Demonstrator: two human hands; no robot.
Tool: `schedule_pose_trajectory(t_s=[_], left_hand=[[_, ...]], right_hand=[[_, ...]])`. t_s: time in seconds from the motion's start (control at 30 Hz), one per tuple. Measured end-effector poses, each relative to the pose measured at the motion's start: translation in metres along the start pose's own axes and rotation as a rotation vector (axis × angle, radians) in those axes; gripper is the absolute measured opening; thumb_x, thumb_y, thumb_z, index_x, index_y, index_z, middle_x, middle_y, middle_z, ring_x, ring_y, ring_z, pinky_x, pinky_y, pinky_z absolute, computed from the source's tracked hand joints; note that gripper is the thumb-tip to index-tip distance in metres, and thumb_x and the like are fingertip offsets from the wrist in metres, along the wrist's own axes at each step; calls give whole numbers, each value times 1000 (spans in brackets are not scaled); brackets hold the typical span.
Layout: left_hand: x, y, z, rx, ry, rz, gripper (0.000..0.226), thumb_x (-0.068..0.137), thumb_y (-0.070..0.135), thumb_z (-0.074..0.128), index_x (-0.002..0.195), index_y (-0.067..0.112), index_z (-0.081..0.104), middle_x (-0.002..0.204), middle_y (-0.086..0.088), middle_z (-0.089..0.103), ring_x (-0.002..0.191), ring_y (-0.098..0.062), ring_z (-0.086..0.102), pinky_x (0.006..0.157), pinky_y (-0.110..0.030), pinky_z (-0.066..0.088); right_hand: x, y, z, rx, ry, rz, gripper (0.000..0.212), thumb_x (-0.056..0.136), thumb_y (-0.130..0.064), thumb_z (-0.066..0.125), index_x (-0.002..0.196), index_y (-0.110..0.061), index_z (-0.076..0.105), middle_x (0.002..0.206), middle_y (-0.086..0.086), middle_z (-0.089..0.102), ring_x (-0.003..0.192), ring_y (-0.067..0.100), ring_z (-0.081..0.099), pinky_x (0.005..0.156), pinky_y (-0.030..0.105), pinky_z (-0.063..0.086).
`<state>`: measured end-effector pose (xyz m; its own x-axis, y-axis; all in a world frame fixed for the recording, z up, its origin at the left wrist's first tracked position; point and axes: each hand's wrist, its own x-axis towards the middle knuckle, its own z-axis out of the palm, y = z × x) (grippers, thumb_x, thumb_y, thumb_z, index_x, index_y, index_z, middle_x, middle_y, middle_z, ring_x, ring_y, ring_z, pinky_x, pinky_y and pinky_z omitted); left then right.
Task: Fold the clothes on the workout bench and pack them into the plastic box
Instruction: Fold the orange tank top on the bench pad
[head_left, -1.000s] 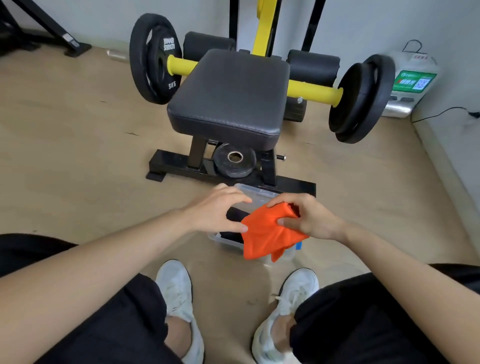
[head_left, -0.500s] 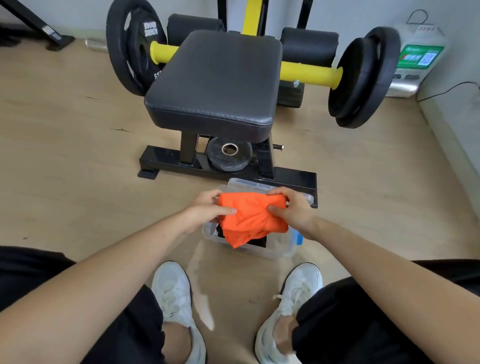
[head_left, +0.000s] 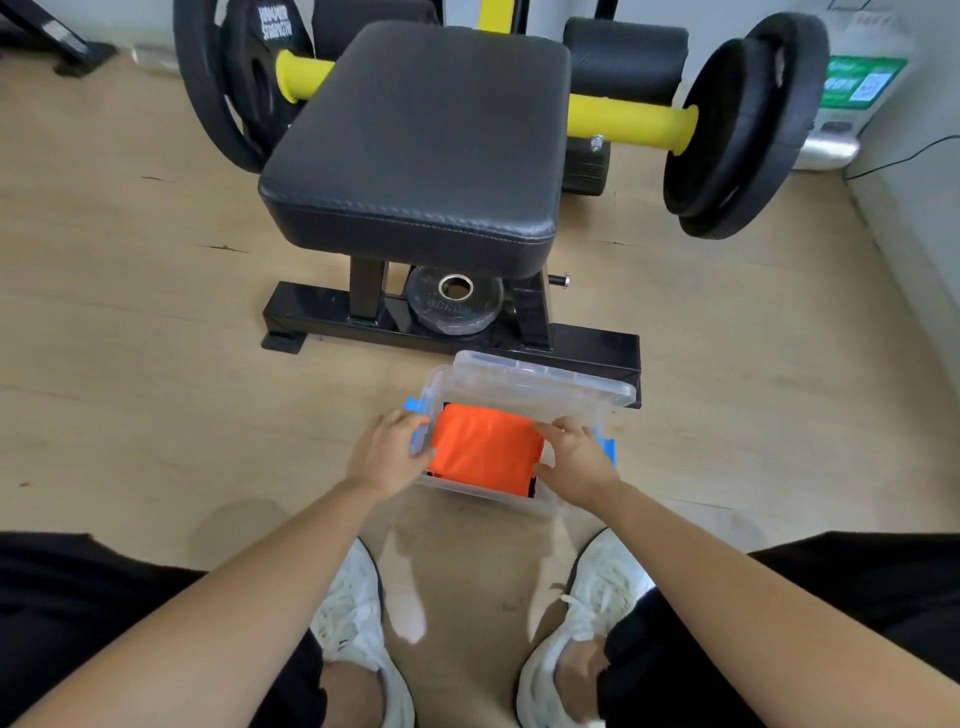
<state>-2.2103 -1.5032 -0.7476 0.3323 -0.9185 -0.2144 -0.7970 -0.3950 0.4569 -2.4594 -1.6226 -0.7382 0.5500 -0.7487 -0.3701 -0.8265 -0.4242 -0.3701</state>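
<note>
A folded orange garment (head_left: 485, 451) lies flat inside the clear plastic box (head_left: 480, 492) on the floor, on top of something dark. My left hand (head_left: 387, 453) is at the garment's left edge, fingers curled over the box's left rim. On the right side, my right hand (head_left: 574, 457) has its fingertips on the garment's edge. The box's clear lid (head_left: 540, 378) stands open at the back. The black padded workout bench (head_left: 415, 135) beyond the box has no clothes on it.
Blue latches (head_left: 607, 451) stick out from the box's sides. The bench's black base bar (head_left: 587, 345) runs just behind the box, with a small weight plate (head_left: 454, 304) on it. Large plates on yellow bars flank the seat. My white shoes (head_left: 358, 613) are near the box.
Both hands have lowered the orange garment from above the box down into it, where it now lies flat. The view has moved closer to the bench.
</note>
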Motion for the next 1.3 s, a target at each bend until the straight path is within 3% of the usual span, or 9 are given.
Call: schedule_pose_trajectory(t_s=[0.17, 0.27, 0.53, 0.6, 0.67, 0.73, 0.87, 1.07, 1.3], left_hand=[[-9, 12, 16, 246, -44, 198, 60, 86, 62, 37, 131, 32, 63, 149, 2, 51, 140, -30, 37, 106, -44, 38], [-13, 10, 22, 351, -188, 213, 86, 75, 74, 8, 140, 40, 52, 158, 8, 37, 149, -25, 21, 113, -43, 26], [-12, -1, 37, 326, -283, 207, 107, 68, 89, -16, 149, 44, 38, 166, 11, 17, 152, -19, 10, 119, -41, 23], [-10, -1, 38, 312, -295, 197, 105, 69, 87, -11, 148, 42, 40, 166, 11, 19, 151, -18, 11, 118, -40, 22], [-9, 0, 36, 303, -310, 185, 100, 69, 79, -5, 146, 40, 46, 164, 11, 24, 150, -18, 12, 118, -38, 20], [-9, 3, 34, 300, -319, 186, 102, 67, 77, -5, 142, 38, 51, 162, 11, 29, 149, -18, 13, 117, -38, 18], [-9, 6, 32, 291, -332, 190, 104, 66, 76, -7, 144, 37, 50, 162, 12, 27, 149, -18, 11, 118, -40, 17], [-8, -1, 37, 309, -310, 225, 106, 66, 87, -3, 143, 37, 49, 163, 10, 25, 149, -19, 10, 117, -42, 21], [-8, -5, 41, 297, -293, 233, 99, 70, 83, 2, 141, 36, 52, 162, 7, 28, 150, -19, 10, 118, -44, 21]], right_hand=[[-2, -8, 16, -192, 81, -366, 50, 88, -46, 44, 128, -23, 64, 136, 9, 55, 126, 35, 49, 101, 50, 44], [2, -10, 21, -318, -160, -269, 73, 87, -71, 17, 144, -35, 45, 159, 4, 29, 149, 26, 20, 117, 45, 24], [24, -8, 24, -303, -383, -85, 69, 93, -73, 25, 153, -40, 23, 166, -1, 1, 153, 22, -3, 122, 49, 13], [28, -9, 23, -294, -401, -84, 68, 92, -73, 29, 151, -39, 30, 166, 0, 9, 153, 23, 3, 121, 50, 16], [28, -11, 15, -188, -319, -178, 55, 93, -65, 41, 135, -33, 54, 149, 3, 44, 141, 27, 33, 113, 48, 32], [26, -12, 4, -53, -56, -295, 36, 93, -45, 56, 116, -21, 69, 118, 4, 66, 114, 27, 56, 97, 42, 47], [40, 1, -25, -66, 540, -312, 23, 89, -20, 60, 105, -8, 70, 97, 7, 62, 91, 30, 56, 77, 43, 53], [70, 31, -52, -228, 128, 35, 54, 101, -48, 42, 148, -20, 40, 147, 6, 49, 135, 33, 40, 112, 48, 29], [73, 39, -62, 137, 89, 106, 37, 97, -40, 56, 126, -19, 61, 124, 6, 64, 117, 25, 58, 97, 38, 46]])
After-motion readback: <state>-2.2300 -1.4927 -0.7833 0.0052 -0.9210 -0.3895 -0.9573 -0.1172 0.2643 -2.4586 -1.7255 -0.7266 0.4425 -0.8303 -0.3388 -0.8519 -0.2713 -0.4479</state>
